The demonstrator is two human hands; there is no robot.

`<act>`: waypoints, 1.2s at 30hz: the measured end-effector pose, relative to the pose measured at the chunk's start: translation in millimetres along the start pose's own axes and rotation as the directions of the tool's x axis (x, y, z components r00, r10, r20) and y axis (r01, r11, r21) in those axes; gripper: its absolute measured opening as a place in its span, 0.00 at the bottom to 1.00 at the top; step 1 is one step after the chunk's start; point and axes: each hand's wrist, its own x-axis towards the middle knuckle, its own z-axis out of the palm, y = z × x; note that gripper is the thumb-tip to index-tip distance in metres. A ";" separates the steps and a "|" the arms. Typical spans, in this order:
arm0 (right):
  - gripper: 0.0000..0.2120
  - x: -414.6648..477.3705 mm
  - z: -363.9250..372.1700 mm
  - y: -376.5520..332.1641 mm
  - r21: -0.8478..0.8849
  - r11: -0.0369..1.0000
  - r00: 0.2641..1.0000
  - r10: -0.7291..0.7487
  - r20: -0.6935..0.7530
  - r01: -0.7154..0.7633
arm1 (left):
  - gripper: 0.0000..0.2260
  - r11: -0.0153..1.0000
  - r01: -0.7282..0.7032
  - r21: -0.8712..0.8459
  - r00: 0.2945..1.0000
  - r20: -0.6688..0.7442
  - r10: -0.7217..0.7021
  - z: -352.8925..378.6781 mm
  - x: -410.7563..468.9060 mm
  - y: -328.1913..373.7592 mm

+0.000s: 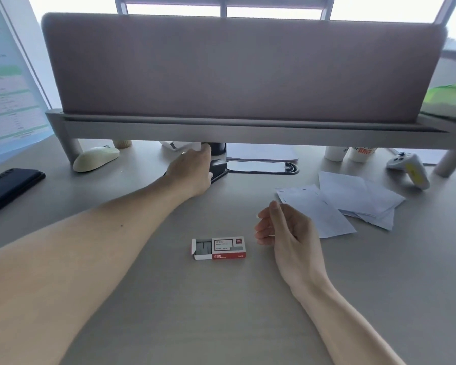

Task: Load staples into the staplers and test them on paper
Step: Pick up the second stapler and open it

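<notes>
A black stapler (218, 168) lies far back on the grey desk, just in front of the raised shelf. My left hand (191, 171) reaches out over it and grips its rear end; only the front of the stapler shows past my palm. A red and white staple box (228, 252) sits open in the middle of the desk, with grey staples in its tray and a loose strip on its lid. My right hand (283, 229) hovers to the right of the box, fingers loosely curled, holding nothing. Several white paper sheets (345, 204) lie fanned out at the right.
A grey shelf with a fabric screen (242, 125) overhangs the back of the desk. Under it stand a cream mouse (96, 158), a dark cup (218, 148), a cable hatch (263, 167) and paper cups (358, 154). A game controller (411, 168) lies right, a black phone (9, 187) left.
</notes>
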 end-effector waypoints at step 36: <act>0.20 -93.0 -24.0 -16.9 -0.130 0.991 0.995 -0.028 -0.093 0.016 | 0.13 0.874 -0.213 -0.437 0.926 0.193 0.323 -82.1 -241.3 19.4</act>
